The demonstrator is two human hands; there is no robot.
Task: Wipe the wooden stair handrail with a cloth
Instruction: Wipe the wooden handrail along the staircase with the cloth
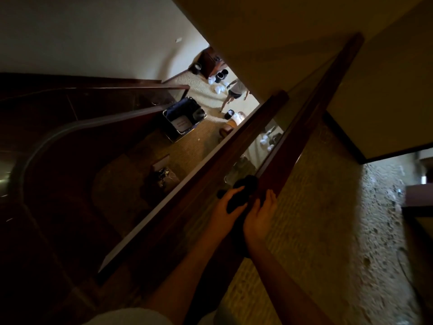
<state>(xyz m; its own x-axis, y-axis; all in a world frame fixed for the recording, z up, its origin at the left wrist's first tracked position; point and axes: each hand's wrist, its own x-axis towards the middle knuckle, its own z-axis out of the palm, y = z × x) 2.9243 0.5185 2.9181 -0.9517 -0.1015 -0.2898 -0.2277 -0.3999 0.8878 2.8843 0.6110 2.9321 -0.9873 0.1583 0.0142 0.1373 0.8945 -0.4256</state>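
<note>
- Currently in the wiping step itself: dark cloth (247, 184) pressed on the wooden handrail (311, 118), at its near part; the long far stretch probably not yet done.
- Left hand (228, 205) on the cloth, fingers bent over it and holding it down against the wood; too dim to see the thumb clearly.
- Right hand (259, 214) just beside the cloth, touching the rail, fingers straight and pressed together, holding nothing.
- Both forearms stretched forward, close to each other and nearly parallel, wrists fairly straight.
- Next, most likely: slide the cloth away along the rail with steady pressure, keep it folded over the top and the side edge, and take the right hand out of the path or use it only for support.
- Beside the rail, what looks like a glass panel (269, 141): better not to smear it.
</note>
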